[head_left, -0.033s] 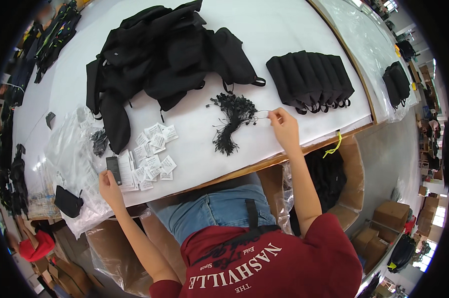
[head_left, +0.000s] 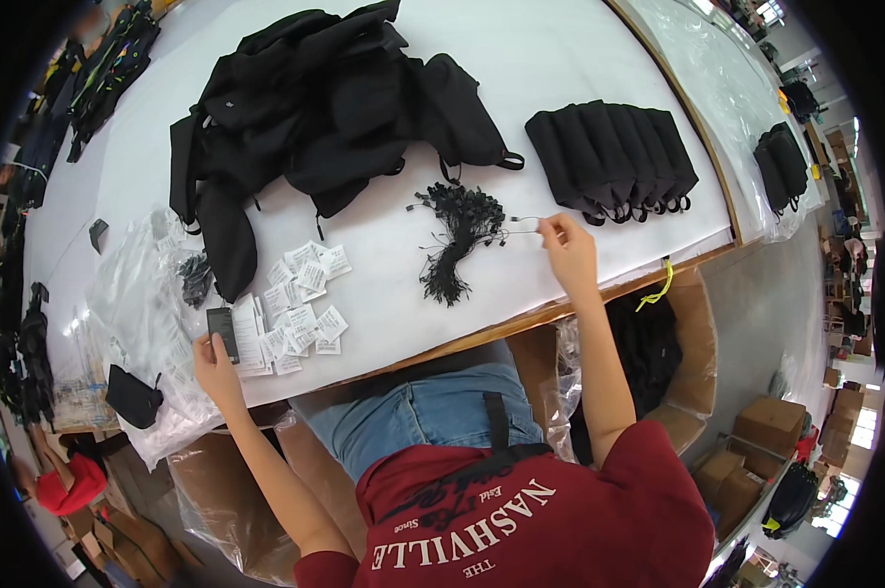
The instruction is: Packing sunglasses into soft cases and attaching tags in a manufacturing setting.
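My right hand pinches one thin black cord, drawn out sideways from a bundle of black cords lying on the white table. My left hand is at the table's near left edge and holds a small flat black tag upright. Beside that tag lies a scatter of several small white packets. A heap of black bags sits behind both.
A neat row of folded black pouches lies at the right. Crumpled clear plastic bags and a small black pouch cover the left edge. An open cardboard box lined with plastic stands under the table's right end.
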The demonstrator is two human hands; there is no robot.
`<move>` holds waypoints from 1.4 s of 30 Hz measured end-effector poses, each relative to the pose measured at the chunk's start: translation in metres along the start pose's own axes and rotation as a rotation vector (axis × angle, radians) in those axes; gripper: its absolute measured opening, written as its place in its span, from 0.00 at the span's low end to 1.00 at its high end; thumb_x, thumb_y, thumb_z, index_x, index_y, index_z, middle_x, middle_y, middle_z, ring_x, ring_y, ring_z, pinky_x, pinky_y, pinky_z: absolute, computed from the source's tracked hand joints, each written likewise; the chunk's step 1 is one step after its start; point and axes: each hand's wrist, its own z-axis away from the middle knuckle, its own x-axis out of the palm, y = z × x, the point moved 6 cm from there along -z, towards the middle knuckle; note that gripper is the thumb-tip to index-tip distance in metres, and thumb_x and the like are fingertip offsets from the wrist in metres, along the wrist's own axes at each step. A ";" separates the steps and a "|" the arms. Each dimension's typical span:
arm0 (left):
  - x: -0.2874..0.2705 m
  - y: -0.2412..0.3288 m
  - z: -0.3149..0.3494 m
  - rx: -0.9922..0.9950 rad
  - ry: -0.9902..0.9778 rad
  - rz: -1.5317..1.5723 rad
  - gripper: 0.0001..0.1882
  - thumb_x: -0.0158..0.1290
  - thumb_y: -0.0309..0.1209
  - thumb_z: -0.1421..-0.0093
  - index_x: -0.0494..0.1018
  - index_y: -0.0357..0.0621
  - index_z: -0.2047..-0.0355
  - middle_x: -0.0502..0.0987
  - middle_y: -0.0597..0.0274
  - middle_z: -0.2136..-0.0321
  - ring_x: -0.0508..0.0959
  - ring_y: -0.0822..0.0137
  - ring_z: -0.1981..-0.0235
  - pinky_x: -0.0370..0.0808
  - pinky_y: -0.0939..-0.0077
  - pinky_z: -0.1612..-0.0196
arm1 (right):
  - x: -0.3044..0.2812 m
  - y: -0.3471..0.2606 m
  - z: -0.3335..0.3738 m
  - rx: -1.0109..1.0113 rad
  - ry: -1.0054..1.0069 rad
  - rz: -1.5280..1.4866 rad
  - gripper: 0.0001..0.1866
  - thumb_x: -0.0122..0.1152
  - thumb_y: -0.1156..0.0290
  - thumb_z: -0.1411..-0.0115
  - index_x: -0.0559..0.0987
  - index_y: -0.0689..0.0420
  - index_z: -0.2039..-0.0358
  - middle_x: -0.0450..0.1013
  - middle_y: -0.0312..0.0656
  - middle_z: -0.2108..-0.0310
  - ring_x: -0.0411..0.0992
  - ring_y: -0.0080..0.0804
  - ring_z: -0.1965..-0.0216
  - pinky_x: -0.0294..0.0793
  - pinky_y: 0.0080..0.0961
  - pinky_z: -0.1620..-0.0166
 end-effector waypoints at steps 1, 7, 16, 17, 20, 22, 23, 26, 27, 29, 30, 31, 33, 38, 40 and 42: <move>0.001 0.001 0.000 -0.011 0.039 0.003 0.14 0.51 0.35 0.38 0.70 0.34 0.62 0.74 0.56 0.72 0.72 0.66 0.71 0.69 0.73 0.63 | -0.011 0.011 -0.001 0.006 0.032 0.015 0.13 0.57 0.62 0.41 0.77 0.60 0.73 0.73 0.42 0.80 0.70 0.30 0.79 0.67 0.27 0.72; -0.002 0.004 0.000 -0.006 0.169 -0.107 0.12 0.54 0.32 0.41 0.72 0.38 0.60 0.73 0.59 0.65 0.72 0.66 0.67 0.69 0.74 0.61 | -0.062 0.039 0.012 0.131 0.088 0.451 0.08 0.60 0.65 0.44 0.76 0.56 0.68 0.72 0.41 0.79 0.71 0.37 0.76 0.69 0.31 0.70; 0.012 0.031 -0.006 0.273 -0.048 -0.340 0.14 0.57 0.34 0.45 0.74 0.41 0.60 0.73 0.58 0.63 0.73 0.57 0.61 0.69 0.68 0.56 | -0.004 -0.015 0.005 -0.299 -0.179 0.435 0.08 0.62 0.71 0.48 0.72 0.55 0.69 0.68 0.40 0.72 0.71 0.40 0.70 0.70 0.33 0.67; 0.009 0.038 -0.005 0.271 -0.044 -0.343 0.14 0.57 0.34 0.45 0.74 0.41 0.60 0.73 0.58 0.63 0.73 0.57 0.61 0.69 0.68 0.56 | 0.002 -0.020 0.004 -0.393 -0.207 0.446 0.08 0.62 0.72 0.48 0.72 0.57 0.69 0.69 0.41 0.71 0.72 0.40 0.69 0.70 0.34 0.66; 0.001 0.037 -0.005 0.188 -0.091 -0.285 0.15 0.57 0.34 0.45 0.75 0.40 0.59 0.76 0.57 0.63 0.75 0.56 0.62 0.71 0.69 0.58 | 0.019 -0.025 0.004 -0.523 -0.329 0.759 0.07 0.61 0.72 0.48 0.72 0.58 0.70 0.70 0.42 0.70 0.72 0.42 0.67 0.71 0.36 0.65; -0.015 0.018 -0.006 0.053 -0.023 -0.137 0.14 0.56 0.33 0.44 0.76 0.41 0.58 0.79 0.56 0.64 0.78 0.55 0.65 0.73 0.69 0.60 | 0.019 -0.033 0.007 -0.485 -0.370 0.605 0.07 0.60 0.73 0.47 0.72 0.59 0.71 0.70 0.43 0.71 0.73 0.39 0.69 0.71 0.34 0.66; -0.020 0.011 -0.006 0.037 0.002 -0.155 0.14 0.56 0.33 0.44 0.76 0.41 0.58 0.79 0.56 0.64 0.78 0.55 0.65 0.73 0.69 0.60 | 0.020 -0.041 0.009 -0.443 -0.413 0.458 0.06 0.59 0.73 0.46 0.71 0.60 0.71 0.70 0.43 0.72 0.73 0.37 0.70 0.72 0.31 0.67; -0.029 0.050 0.005 0.181 0.246 -0.299 0.13 0.54 0.32 0.42 0.76 0.42 0.58 0.80 0.54 0.66 0.80 0.60 0.67 0.74 0.69 0.62 | 0.018 -0.067 0.035 -0.132 -0.478 -0.354 0.04 0.50 0.76 0.37 0.68 0.61 0.68 0.70 0.37 0.77 0.68 0.20 0.76 0.69 0.18 0.70; -0.025 0.078 0.013 0.208 0.280 -0.139 0.12 0.55 0.29 0.42 0.76 0.40 0.58 0.80 0.54 0.67 0.80 0.63 0.69 0.74 0.72 0.63 | 0.016 -0.084 0.048 -0.151 -0.482 -0.471 0.02 0.48 0.76 0.36 0.67 0.60 0.66 0.69 0.36 0.76 0.67 0.18 0.75 0.68 0.16 0.70; -0.005 0.122 0.030 0.154 0.168 0.284 0.12 0.57 0.25 0.43 0.76 0.40 0.58 0.79 0.63 0.72 0.75 0.75 0.72 0.71 0.81 0.65 | 0.022 -0.120 0.073 -0.097 -0.488 -0.587 0.02 0.54 0.78 0.40 0.70 0.60 0.67 0.67 0.33 0.78 0.64 0.15 0.77 0.63 0.13 0.72; 0.007 0.138 0.040 0.115 0.023 0.476 0.13 0.57 0.24 0.43 0.76 0.41 0.56 0.76 0.68 0.75 0.72 0.79 0.73 0.69 0.84 0.67 | 0.029 -0.139 0.082 -0.152 -0.457 -0.569 0.02 0.56 0.78 0.41 0.72 0.60 0.68 0.66 0.31 0.79 0.62 0.13 0.78 0.60 0.12 0.73; 0.014 0.156 0.052 0.031 -0.124 0.592 0.16 0.57 0.23 0.44 0.75 0.41 0.54 0.74 0.70 0.75 0.70 0.81 0.74 0.66 0.88 0.68 | 0.039 -0.150 0.087 -0.202 -0.448 -0.549 0.03 0.60 0.77 0.44 0.74 0.59 0.70 0.62 0.26 0.83 0.56 0.11 0.80 0.54 0.13 0.76; 0.028 0.180 0.077 -0.020 -0.281 0.742 0.18 0.57 0.22 0.44 0.74 0.40 0.51 0.75 0.69 0.75 0.72 0.81 0.72 0.69 0.88 0.65 | 0.053 -0.180 0.093 -0.262 -0.505 -0.522 0.03 0.62 0.76 0.46 0.77 0.58 0.70 0.56 0.25 0.86 0.50 0.11 0.83 0.48 0.15 0.79; 0.033 0.212 0.110 0.050 -0.373 0.744 0.19 0.56 0.20 0.44 0.74 0.41 0.51 0.78 0.64 0.74 0.74 0.81 0.73 0.71 0.87 0.66 | 0.065 -0.216 0.101 -0.332 -0.495 -0.454 0.04 0.65 0.76 0.48 0.79 0.59 0.71 0.51 0.24 0.87 0.46 0.11 0.84 0.41 0.16 0.80; 0.037 0.216 0.114 0.052 -0.378 0.739 0.19 0.56 0.20 0.45 0.74 0.41 0.51 0.79 0.63 0.74 0.75 0.81 0.73 0.72 0.86 0.66 | 0.062 -0.215 0.099 -0.361 -0.440 -0.373 0.05 0.66 0.75 0.49 0.79 0.59 0.71 0.51 0.25 0.88 0.46 0.12 0.84 0.42 0.16 0.80; 0.035 0.215 0.114 0.093 -0.349 0.675 0.19 0.56 0.19 0.45 0.75 0.42 0.52 0.80 0.62 0.74 0.76 0.80 0.74 0.73 0.85 0.68 | 0.059 -0.214 0.100 -0.371 -0.428 -0.330 0.05 0.65 0.74 0.49 0.79 0.59 0.71 0.52 0.28 0.88 0.47 0.15 0.85 0.45 0.18 0.80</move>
